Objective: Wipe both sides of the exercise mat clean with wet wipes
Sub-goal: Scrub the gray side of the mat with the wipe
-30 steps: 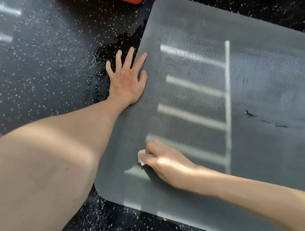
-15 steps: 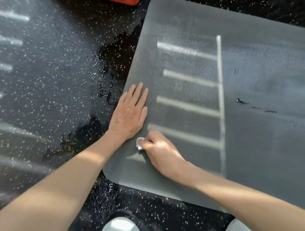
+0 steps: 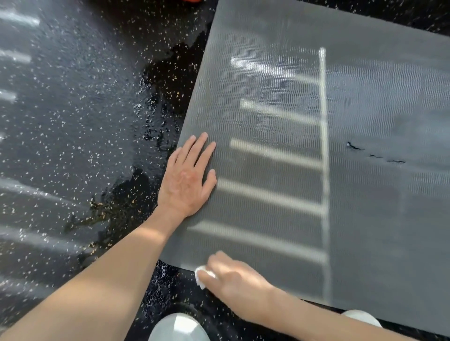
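Nearest, at six o'clock, a pale left shoe point(image 3: 179, 327) stands on the floor point(image 3: 60, 121); the right shoe point(image 3: 362, 317) shows at five o'clock, just beside the mat's near edge.

Just beyond them the right hand point(image 3: 233, 280) sits on the mat's near-left corner, its fingers bunched down over a white wipe point(image 3: 203, 276); the hand is blurred, so the exact grip cannot be told; the wipe pokes out toward nine o'clock, across the mat's edge.

At eleven o'clock from that hand the left hand point(image 3: 187, 180) lies palm down on the mat's left edge; its fingers are straight and close together, pointing to one o'clock, with the thumb held apart.

The mat point(image 3: 365, 219) is grey and wave-ribbed; it lies flat on the floor and fills the view from six round to one o'clock; bands of light point(image 3: 275, 155) cross it; a small tear point(image 3: 355, 146) shows at three o'clock.

Farther off, the floor is black and speckled; a wet patch point(image 3: 158, 109) lies at eleven o'clock beside the mat; something orange point(image 3: 192, 0) is cut off at twelve o'clock.
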`<control>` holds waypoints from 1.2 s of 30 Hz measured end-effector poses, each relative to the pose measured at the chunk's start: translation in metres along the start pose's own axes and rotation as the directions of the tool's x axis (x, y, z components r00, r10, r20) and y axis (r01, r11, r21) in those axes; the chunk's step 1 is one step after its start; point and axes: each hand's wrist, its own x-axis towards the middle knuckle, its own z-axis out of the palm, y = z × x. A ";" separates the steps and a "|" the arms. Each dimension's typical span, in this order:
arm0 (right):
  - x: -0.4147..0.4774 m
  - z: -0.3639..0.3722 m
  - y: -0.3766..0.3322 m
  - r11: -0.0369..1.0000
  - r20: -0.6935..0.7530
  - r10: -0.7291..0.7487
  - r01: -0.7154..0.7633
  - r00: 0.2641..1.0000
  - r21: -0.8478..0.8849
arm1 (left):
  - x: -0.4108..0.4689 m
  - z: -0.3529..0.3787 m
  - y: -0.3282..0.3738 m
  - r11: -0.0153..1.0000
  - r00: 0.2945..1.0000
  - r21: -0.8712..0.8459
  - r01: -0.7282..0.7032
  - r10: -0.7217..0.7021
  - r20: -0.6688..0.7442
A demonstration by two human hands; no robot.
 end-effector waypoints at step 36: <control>0.040 -0.114 0.088 0.954 -0.344 -0.047 -0.060 0.938 -0.294 | 0.007 -0.004 0.000 0.999 0.998 -0.052 0.000 -0.003 -0.059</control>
